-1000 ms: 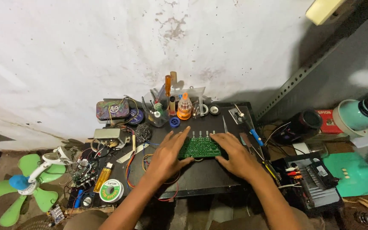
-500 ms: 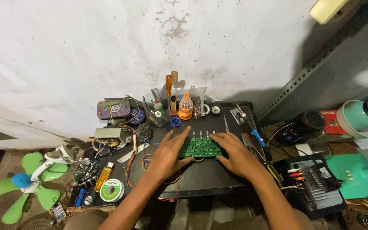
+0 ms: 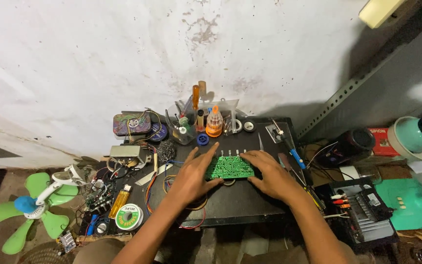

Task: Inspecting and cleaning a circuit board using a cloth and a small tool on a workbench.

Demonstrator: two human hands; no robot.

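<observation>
Where both hands meet lies the circuit board (image 3: 230, 167).

**What things look made of**

I see a green circuit board (image 3: 230, 167) with a flat, slightly shiny face and thin metal legs along its far edge. It lies on a dark, matt, smooth board (image 3: 242, 200). The wall (image 3: 123, 54) is white, rough and stained. The green fan blades (image 3: 35, 210) look like smooth plastic. The yellow lighter (image 3: 119, 201) looks like glossy plastic.
</observation>
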